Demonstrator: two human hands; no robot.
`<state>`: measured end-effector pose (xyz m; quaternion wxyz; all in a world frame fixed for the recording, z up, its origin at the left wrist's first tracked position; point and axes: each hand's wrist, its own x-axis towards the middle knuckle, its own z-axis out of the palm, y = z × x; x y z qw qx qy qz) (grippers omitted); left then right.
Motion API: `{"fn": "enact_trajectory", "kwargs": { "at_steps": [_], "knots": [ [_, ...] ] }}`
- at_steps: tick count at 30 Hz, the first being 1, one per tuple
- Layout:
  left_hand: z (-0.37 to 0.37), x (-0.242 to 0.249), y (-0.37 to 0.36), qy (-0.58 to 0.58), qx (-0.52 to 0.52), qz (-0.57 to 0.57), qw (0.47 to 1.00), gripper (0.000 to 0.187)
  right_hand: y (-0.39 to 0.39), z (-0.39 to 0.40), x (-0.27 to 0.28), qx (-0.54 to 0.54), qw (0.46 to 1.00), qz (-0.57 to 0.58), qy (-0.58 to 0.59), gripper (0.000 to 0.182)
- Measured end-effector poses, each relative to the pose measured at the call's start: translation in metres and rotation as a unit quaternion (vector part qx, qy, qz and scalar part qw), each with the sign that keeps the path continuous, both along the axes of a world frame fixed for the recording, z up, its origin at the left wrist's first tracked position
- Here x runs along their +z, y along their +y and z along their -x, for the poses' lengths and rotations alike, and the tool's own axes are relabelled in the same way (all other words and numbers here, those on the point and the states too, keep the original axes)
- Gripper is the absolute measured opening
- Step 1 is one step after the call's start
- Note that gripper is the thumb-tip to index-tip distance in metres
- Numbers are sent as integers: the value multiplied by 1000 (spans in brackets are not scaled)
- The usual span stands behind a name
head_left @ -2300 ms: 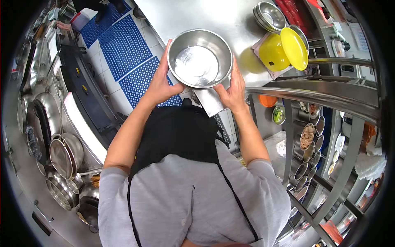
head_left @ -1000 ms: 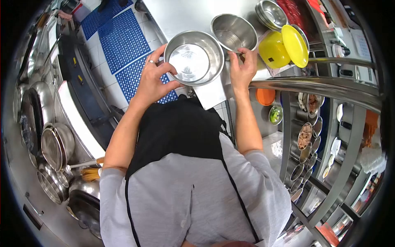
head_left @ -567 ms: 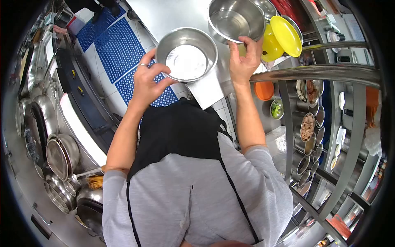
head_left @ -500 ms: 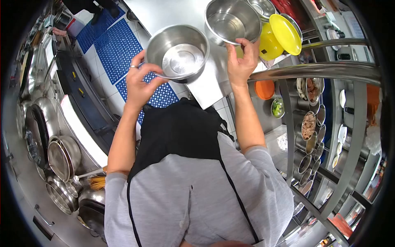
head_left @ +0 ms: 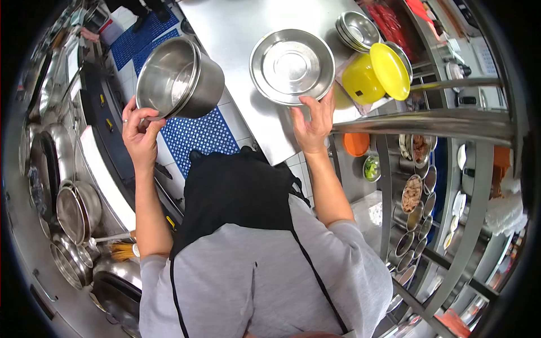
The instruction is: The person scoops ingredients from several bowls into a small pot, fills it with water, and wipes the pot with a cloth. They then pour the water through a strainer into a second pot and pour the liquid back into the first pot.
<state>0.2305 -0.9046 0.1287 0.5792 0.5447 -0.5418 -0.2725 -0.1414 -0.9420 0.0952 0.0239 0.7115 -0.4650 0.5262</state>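
Pinched at the rim by my left hand (head_left: pixel 141 132), two nested steel pots (head_left: pixel 205 84) are tilted over the floor, left of the steel table (head_left: pixel 225 25). The fingers and thumb of my right hand (head_left: pixel 314 121) grip the near rim of a shallow steel bowl (head_left: pixel 291 66), whose inside faces up above the table. Right of that bowl stands a yellow container (head_left: pixel 360 79) with a yellow lid (head_left: pixel 390 71) leaning on it. Behind them is a stack of small steel bowls (head_left: pixel 360 31).
A steel rail (head_left: pixel 428 122) crosses at the right, with food containers (head_left: pixel 411 194) beyond it. Strainers (head_left: pixel 71 214) and pans hang at the left beside a dark counter (head_left: pixel 98 107). Blue mats (head_left: pixel 200 135) cover part of the floor. Another person's legs (head_left: pixel 138 7) show at the top left.
My left hand has moved left and now holds two nested pots instead of one visible vessel. My right hand has shifted slightly left and down, now on a shallow bowl instead of a deep pot.
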Motion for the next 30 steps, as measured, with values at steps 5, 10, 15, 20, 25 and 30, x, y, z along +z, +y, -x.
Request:
{"fn": "enact_trajectory", "kwargs": {
  "at_steps": [5,10,15,20,25,30],
  "knots": [
    [-19,-20,-1,-64,92,-21,994,15,5,-15,-6,27,998,-52,-26,31],
    [-71,-60,-32,-227,203,-37,952,23,-2,-31,-14,59,991,-122,-22,28],
    [-102,-124,-118,-170,221,-68,958,28,-5,-50,4,67,976,-207,4,27],
    [-127,-194,-234,-148,249,-95,952,36,-23,-90,21,107,962,-251,22,26],
    [-146,-235,-344,-134,264,-154,943,34,-53,-127,29,86,945,-303,89,28],
    [-150,-269,-444,-144,257,-142,945,35,-91,-175,46,5,935,-355,24,30]
  ]
}}
